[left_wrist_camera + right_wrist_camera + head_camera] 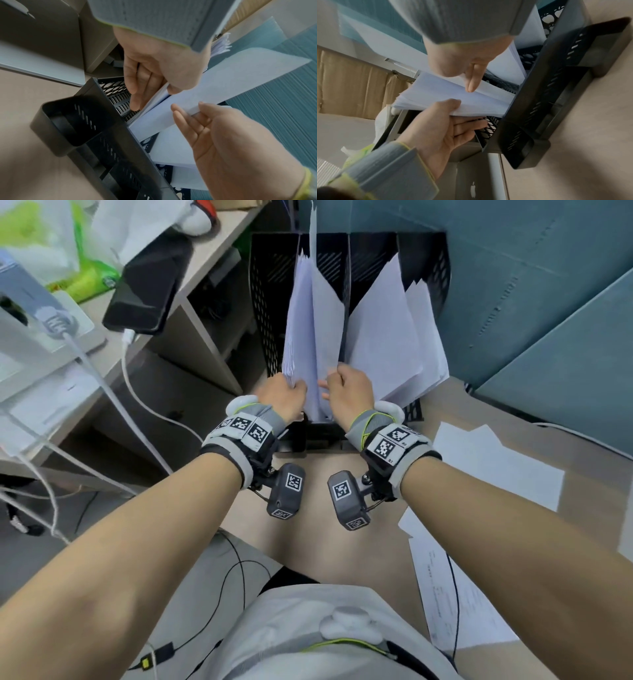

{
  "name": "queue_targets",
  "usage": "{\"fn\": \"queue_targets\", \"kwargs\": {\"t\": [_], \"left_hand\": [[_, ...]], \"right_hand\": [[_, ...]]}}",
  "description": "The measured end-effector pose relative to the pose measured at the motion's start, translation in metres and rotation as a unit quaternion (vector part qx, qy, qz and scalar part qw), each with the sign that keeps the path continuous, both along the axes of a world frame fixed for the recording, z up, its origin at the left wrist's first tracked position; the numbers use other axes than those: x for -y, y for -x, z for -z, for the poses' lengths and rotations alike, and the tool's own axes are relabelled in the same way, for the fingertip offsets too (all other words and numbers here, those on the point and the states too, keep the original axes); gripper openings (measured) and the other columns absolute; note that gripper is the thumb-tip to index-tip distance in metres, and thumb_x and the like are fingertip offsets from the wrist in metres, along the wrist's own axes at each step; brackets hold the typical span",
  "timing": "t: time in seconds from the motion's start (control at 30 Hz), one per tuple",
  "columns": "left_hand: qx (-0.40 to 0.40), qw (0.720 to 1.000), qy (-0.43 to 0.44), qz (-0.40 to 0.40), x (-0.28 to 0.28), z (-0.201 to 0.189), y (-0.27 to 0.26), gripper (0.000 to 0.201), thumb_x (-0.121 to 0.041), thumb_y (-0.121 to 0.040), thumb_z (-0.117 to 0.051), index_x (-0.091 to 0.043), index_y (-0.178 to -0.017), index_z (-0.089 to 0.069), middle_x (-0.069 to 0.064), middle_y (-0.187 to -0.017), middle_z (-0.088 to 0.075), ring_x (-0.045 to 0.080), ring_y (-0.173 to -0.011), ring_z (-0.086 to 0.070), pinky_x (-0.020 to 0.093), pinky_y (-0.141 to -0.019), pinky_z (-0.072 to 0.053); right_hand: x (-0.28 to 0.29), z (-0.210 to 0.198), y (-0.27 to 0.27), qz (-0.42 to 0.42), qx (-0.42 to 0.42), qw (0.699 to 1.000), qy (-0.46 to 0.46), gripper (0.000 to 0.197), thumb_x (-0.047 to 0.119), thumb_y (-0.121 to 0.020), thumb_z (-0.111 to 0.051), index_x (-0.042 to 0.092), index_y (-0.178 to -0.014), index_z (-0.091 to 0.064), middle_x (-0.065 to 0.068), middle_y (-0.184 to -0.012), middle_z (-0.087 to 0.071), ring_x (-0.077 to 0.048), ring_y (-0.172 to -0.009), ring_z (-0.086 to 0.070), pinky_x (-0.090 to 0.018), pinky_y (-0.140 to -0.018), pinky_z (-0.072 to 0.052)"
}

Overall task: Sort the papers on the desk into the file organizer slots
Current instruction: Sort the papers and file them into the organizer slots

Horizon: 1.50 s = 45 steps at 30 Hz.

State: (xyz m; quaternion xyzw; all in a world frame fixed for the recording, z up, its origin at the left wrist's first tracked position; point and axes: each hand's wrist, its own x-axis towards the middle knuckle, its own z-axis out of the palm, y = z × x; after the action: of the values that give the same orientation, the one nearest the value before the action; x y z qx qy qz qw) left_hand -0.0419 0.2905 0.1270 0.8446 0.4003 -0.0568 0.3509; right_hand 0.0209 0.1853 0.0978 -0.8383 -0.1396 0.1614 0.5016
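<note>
Gripping white paper stack (301, 337): left hand (282, 397); right hand (349, 393) pinching sheet (327, 337).

We see a beige desk (318, 546) against teal partition panels (534, 302), with a pale shelf unit (205, 313) to our left.

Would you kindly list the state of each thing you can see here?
Left hand: grips the left stack.
Right hand: pinches a sheet.
Organizer: upright, slots hold leaning papers.
Loose papers: flat on the desk, unsorted.
Phone: plugged into a cable.
</note>
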Motion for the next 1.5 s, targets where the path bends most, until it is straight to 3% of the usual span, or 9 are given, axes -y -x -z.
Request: {"fn": "queue_targets", "kwargs": {"t": [0.1, 0.17, 0.27, 0.5, 0.63, 0.87, 1.17, 1.3, 1.5], "left_hand": [[0.012, 1.0, 0.009, -0.01, 0.0, -0.001, 0.002, 0.036, -0.038, -0.083, -0.047, -0.008, -0.093, -0.065, 0.011, -0.082, -0.071, 0.03, -0.077, -0.066, 0.036, -0.075, -0.053], [0.0, 1.0, 0.01, 0.009, -0.001, -0.002, 0.005, 0.03, -0.036, -0.08, -0.051, -0.013, -0.084, -0.068, 0.005, -0.073, -0.072, 0.025, -0.067, -0.069, 0.029, -0.063, -0.051], [-0.022, 0.999, 0.041, 0.021, 0.001, 0.0, 0.018, 0.028, -0.033, -0.079, -0.053, -0.012, -0.073, -0.071, 0.002, -0.065, -0.072, 0.019, -0.059, -0.071, 0.024, -0.058, -0.051], [0.017, 0.987, 0.077, 0.137, 0.05, 0.032, 0.044, 0.033, -0.039, -0.087, -0.05, -0.019, -0.069, -0.069, -0.004, -0.062, -0.071, 0.018, -0.06, -0.068, 0.038, -0.073, -0.059], [0.105, 0.969, -0.045, 0.221, 0.1, 0.026, 0.035, 0.037, -0.048, -0.084, -0.042, -0.024, -0.071, -0.067, -0.008, -0.065, -0.068, 0.016, -0.07, -0.064, 0.036, -0.069, -0.052], [0.138, 0.935, -0.039, 0.323, 0.187, 0.046, 0.025, 0.025, -0.044, -0.082, -0.043, -0.032, -0.086, -0.065, -0.011, -0.073, -0.067, 0.018, -0.075, -0.064, 0.036, -0.071, -0.052], [-0.1, 0.922, 0.106, 0.358, 0.237, 0.121, 0.041, 0.034, -0.011, -0.091, -0.052, -0.014, -0.124, -0.058, 0.004, -0.118, -0.061, 0.011, -0.091, -0.053, 0.016, -0.073, -0.04], [-0.153, 0.913, 0.133, 0.355, 0.251, 0.142, 0.048, 0.041, -0.008, -0.091, -0.057, -0.006, -0.132, -0.049, 0.006, -0.121, -0.054, 0.012, -0.089, -0.05, 0.007, -0.069, -0.041], [-0.208, 0.902, 0.145, 0.35, 0.266, 0.155, 0.045, 0.044, -0.017, -0.091, -0.056, -0.014, -0.134, -0.047, 0.003, -0.12, -0.056, 0.02, -0.1, -0.054, 0.029, -0.08, -0.043]], "right_hand": [[0.006, 0.006, 0.007, -0.114, -0.023, 0.991, 0.061, 0.026, 0.019, -0.086, -0.04, 0.025, -0.062, -0.049, -0.002, -0.074, -0.061, -0.038, -0.092, -0.065, -0.056, -0.081, -0.052], [0.016, 0.011, 0.014, -0.206, -0.058, 0.967, 0.138, 0.025, 0.024, -0.088, -0.044, 0.023, -0.102, -0.065, -0.011, -0.112, -0.065, -0.034, -0.111, -0.059, -0.047, -0.098, -0.046], [0.043, 0.012, 0.018, -0.229, -0.035, 0.953, 0.197, 0.045, 0.021, -0.091, -0.049, 0.016, -0.136, -0.05, -0.007, -0.136, -0.055, -0.026, -0.124, -0.051, -0.032, -0.105, -0.039], [0.126, 0.001, 0.026, -0.162, -0.005, 0.976, 0.143, 0.033, 0.012, -0.091, -0.049, 0.021, -0.121, -0.062, 0.009, -0.075, -0.061, -0.019, -0.083, -0.059, -0.031, -0.083, -0.049], [0.177, 0.0, 0.033, -0.119, 0.042, 0.986, 0.111, 0.032, 0.012, -0.09, -0.047, 0.022, -0.114, -0.066, 0.003, -0.105, -0.07, -0.021, -0.101, -0.064, -0.04, -0.091, -0.05], [0.278, 0.01, 0.047, -0.059, 0.049, 0.983, 0.169, 0.037, 0.017, -0.087, -0.038, 0.023, -0.11, -0.066, 0.006, -0.112, -0.068, -0.018, -0.103, -0.063, -0.039, -0.092, -0.049], [0.401, 0.08, 0.075, -0.148, -0.2, 0.875, 0.416, 0.045, 0.02, -0.101, -0.036, 0.021, -0.146, -0.035, -0.004, -0.155, -0.032, -0.028, -0.134, -0.041, -0.036, -0.103, -0.039], [0.428, 0.104, 0.09, -0.18, -0.249, 0.847, 0.433, 0.05, 0.022, -0.1, -0.036, 0.023, -0.149, -0.027, -0.003, -0.156, -0.028, -0.028, -0.127, -0.048, -0.038, -0.098, -0.047], [0.437, 0.11, 0.093, -0.209, -0.244, 0.838, 0.441, 0.052, 0.023, -0.1, -0.034, 0.028, -0.15, -0.025, 0.003, -0.16, -0.017, -0.026, -0.13, -0.047, -0.038, -0.097, -0.048]]}}
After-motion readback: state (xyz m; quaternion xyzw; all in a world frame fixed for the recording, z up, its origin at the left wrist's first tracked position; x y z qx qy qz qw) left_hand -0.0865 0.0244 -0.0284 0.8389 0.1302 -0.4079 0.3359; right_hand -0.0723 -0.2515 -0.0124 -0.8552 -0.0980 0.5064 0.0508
